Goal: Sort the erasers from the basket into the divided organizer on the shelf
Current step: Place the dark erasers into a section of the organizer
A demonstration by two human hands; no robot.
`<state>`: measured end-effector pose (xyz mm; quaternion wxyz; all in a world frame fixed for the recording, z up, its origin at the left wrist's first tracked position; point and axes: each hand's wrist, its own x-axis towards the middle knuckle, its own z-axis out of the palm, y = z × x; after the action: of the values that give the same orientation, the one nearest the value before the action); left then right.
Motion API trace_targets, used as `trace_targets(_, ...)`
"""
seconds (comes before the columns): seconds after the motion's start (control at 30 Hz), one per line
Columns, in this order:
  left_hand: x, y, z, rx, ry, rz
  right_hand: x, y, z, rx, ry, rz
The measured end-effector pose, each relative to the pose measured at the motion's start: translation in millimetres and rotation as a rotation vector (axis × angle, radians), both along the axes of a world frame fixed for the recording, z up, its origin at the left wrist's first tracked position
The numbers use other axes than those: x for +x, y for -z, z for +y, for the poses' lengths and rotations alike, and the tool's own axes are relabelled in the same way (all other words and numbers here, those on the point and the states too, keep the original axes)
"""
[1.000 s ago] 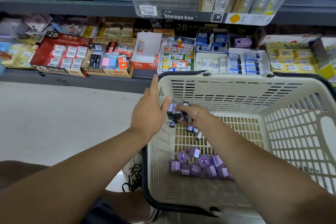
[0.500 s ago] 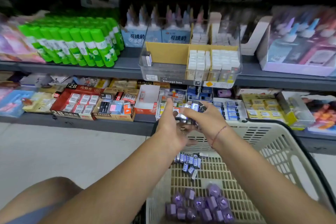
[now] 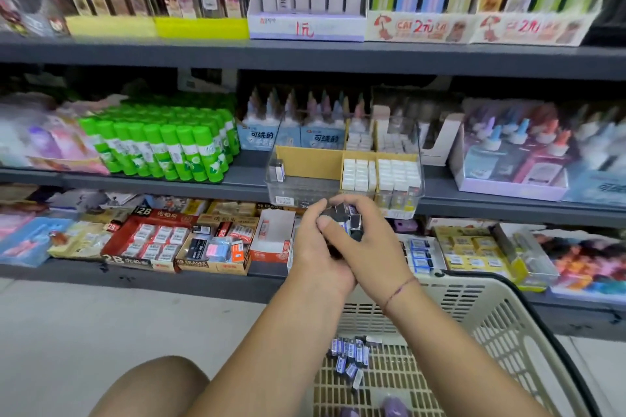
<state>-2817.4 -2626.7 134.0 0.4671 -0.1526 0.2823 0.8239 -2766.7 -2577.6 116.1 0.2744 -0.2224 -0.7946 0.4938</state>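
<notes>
**Left hand (image 3: 315,247) and right hand (image 3: 372,247) rise out of the cream slotted plastic basket (image 3: 474,301)**

Over the last second the two hands have climbed from the basket's floor to the front edge of the middle shelf, and the view has tipped up to take in three grey shelves.

At far left on the middle shelf stands a block of bright green glue sticks (image 3: 162,145), upright in rows. Below them, on the bottom shelf, a red cardboard 2B eraser tray (image 3: 145,237) lies just beside a tan cardboard 4B eraser tray (image 3: 216,247). Next comes the left hand, fingers curled over the top of a bundle of small dark-wrapped rectangular erasers (image 3: 350,218). The right hand closes on the same bundle from the other side, thumb laid across its front, a thin thread bracelet (image 3: 401,289) round the wrist. Both hands are grasping the bundle, which hangs in the air just below and in front of the clear plastic divided organizer (image 3: 298,188) on the middle shelf. Inside the organizer, the left compartment, backed with brown card, holds a single dark eraser (image 3: 279,170) standing against its left wall. The two compartments to the right are packed with rows of white block erasers (image 3: 379,174). Lower and further right, the basket holds a loose heap of blue-and-white sleeved erasers (image 3: 350,354) on its slotted floor, with purple items (image 3: 393,404) at the bottom edge of the view, too cut off to make out
</notes>
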Motion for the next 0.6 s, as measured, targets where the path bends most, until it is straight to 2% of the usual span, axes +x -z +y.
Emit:
trace_targets(0.27, -30.7, -20.8, -8.5, 0.137, -0.024, 0.052, -29.4, -26.3, -9.2, 0.218, 0.046, -0.011)
trace_targets(0.47, -54.0, -32.8, 0.6, 0.205, -0.091, 0.013, -62.0, -44.0, -0.4, 0.088, 0.039, 0.045)
trace_targets(0.6, -65.4, -35.8, 5.8, 0.242, -0.101, -0.045, -64.9, -50.4, 6.3, -0.254, -0.086, 0.201)
